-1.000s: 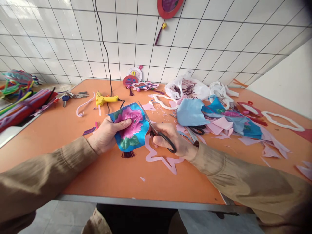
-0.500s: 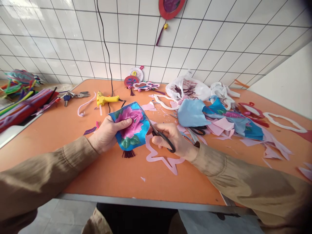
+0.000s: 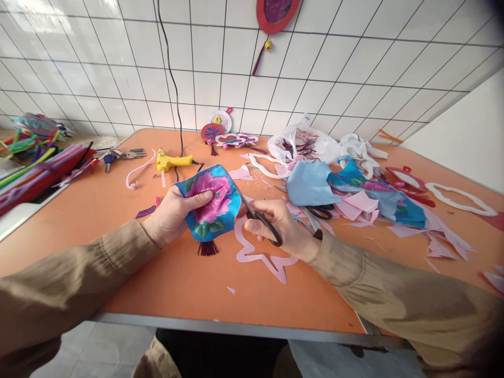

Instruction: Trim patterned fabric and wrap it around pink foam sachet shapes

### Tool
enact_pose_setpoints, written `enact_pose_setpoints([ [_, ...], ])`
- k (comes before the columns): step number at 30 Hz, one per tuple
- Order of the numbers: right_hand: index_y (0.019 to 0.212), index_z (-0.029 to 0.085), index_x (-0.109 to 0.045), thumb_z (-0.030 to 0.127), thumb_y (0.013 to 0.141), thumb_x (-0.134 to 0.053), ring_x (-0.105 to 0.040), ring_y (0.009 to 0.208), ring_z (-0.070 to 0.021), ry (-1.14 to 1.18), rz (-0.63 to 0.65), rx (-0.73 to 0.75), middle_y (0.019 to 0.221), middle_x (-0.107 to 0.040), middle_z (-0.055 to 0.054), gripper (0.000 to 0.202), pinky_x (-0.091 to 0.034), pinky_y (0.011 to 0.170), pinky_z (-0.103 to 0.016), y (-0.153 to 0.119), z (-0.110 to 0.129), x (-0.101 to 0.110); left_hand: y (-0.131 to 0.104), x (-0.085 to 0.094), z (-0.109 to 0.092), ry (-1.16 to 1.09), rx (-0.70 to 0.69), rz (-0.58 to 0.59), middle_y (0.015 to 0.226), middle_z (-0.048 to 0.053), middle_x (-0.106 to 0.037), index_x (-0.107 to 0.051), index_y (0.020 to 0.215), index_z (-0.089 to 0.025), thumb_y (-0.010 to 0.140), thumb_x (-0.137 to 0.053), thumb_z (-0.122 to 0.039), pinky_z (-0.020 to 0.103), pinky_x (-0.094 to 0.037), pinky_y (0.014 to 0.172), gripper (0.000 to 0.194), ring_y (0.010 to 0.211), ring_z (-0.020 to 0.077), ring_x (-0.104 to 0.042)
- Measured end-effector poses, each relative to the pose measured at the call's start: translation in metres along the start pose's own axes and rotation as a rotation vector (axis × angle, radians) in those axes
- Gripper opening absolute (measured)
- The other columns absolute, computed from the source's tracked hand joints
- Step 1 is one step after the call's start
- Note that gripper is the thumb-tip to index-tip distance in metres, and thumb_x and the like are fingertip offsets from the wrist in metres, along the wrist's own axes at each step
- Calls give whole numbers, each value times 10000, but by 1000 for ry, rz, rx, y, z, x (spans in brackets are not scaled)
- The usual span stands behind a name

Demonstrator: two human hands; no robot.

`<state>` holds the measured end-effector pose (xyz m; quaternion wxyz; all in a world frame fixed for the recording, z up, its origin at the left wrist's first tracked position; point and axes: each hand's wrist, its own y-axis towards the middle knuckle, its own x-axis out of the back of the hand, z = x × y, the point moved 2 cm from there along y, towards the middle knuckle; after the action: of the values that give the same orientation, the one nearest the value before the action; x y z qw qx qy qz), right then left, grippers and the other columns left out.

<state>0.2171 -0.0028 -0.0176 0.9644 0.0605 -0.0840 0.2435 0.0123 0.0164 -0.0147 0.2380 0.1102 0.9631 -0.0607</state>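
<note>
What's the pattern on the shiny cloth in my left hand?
A large pink flower with green leaves on the bright blue satiny cloth, clearest in the head view.

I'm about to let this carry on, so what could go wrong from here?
The scissors are at the flowered cloth's right edge; a slip could bite into the pink flower.
The left hand's thumb presses on the cloth near the blades, so a long cut might reach it.
The yellow glue gun lies close behind; if hot, which I can't tell, it could burn.
</note>
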Motion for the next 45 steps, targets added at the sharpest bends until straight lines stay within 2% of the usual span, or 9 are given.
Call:
enact_pose_setpoints([
  [7,890,117,-669,643,684,-768,-424,452,-72,-39,-25,-41,568,-438,58,574,-325,422,-221,0,0,-1,3,3,-3,21,-28,26,827,46,-781,-773,884,-145,643,-894,-175,282,-628,689,271,712,181,-730],
  [12,839,128,-666,645,667,-776,-410,458,-68,-51,-43,-57,557,-445,56,556,-343,423,-217,0,-1,-1,3,5,-5,47,-32,39,850,50,-785,-774,894,-154,646,-892,-191,287,-621,702,278,715,185,-730],
  [19,788,143,-657,599,678,-791,-413,425,-65,-37,-47,-27,537,-430,68,488,-339,399,-211,0,-1,-1,4,6,-9,67,-59,37,878,72,-785,-772,895,-153,668,-885,-232,304,-619,732,265,768,216,-745],
  [24,825,129,-657,567,716,-775,-420,425,-58,-42,-54,-19,537,-426,73,466,-315,402,-201,0,-2,-1,5,8,-13,88,-70,26,878,74,-778,-761,886,-142,683,-878,-233,298,-612,729,252,764,206,-736],
  [31,838,131,-676,567,723,-767,-428,435,-66,-29,-49,-25,542,-426,67,460,-348,384,-202,0,-3,-2,6,8,-19,122,-98,14,853,66,-776,-748,890,-141,643,-902,-231,311,-612,748,304,729,195,-730],
  [37,808,136,-671,539,715,-783,-410,406,-54,-26,-38,-36,527,-431,68,428,-306,377,-194,0,-3,-2,10,14,-23,155,-81,8,865,91,-773,-762,882,-114,633,-910,-247,305,-610,714,319,736,207,-736],
  [40,821,141,-668,559,672,-809,-441,424,-67,31,-26,-66,540,-465,60,465,-353,373,-199,0,-2,-1,11,18,-24,175,-67,13,843,92,-772,-767,860,-113,649,-899,-232,310,-609,687,275,699,203,-731],
  [45,828,136,-654,587,642,-830,-520,447,-98,102,78,-103,535,-535,37,519,-443,423,-235,0,1,-1,11,18,-23,160,-58,54,807,88,-777,-776,801,-124,654,-893,-222,315,-621,702,212,689,208,-733],
])
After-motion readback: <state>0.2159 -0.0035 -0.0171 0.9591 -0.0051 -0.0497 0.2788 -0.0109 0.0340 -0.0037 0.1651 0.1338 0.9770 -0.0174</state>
